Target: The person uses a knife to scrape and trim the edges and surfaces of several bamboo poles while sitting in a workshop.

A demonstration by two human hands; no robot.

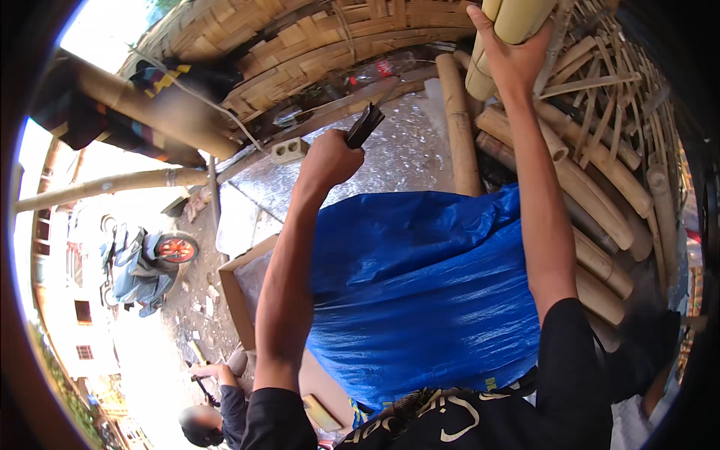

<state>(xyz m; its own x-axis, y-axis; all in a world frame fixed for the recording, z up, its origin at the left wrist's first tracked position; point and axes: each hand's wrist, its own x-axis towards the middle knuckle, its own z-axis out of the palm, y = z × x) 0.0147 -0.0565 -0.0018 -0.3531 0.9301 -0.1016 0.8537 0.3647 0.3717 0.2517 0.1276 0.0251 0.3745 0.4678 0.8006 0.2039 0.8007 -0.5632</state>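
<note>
Bamboo everywhere: right hand [514, 64] raised high, fingers wrapped around a pale yellow-green bamboo pole [510, 22] at the top edge, with a second like pole just beside it. Left hand [328, 159] clenched into a fist around the handle of a dark blade [364, 124], tip pointing up and to the right, well apart from the held pole. Below the right arm, a stack of thick tan bamboo lengths [592, 202] lying side by side, at least six countable, more hidden under thin split strips [600, 112]. One single pole [457, 127] standing apart, leaning between the stack and a silvery sheet [405, 150]. Blue tarpaulin [420, 285] spread wide between the two forearms, crumpled, covering whatever sits beneath. To its left, an open brown cardboard box [238, 300]; contents impossible to make out. Near the woven bamboo wall [300, 45], one grey hollow block [289, 150] with two holes, and one clear plastic bottle [379, 71] with a red label, lying on its side. Further left, one parked scooter [142, 270] with a red wheel. At the lower edge, another person [214, 409] crouched in a dark sleeve.
</note>
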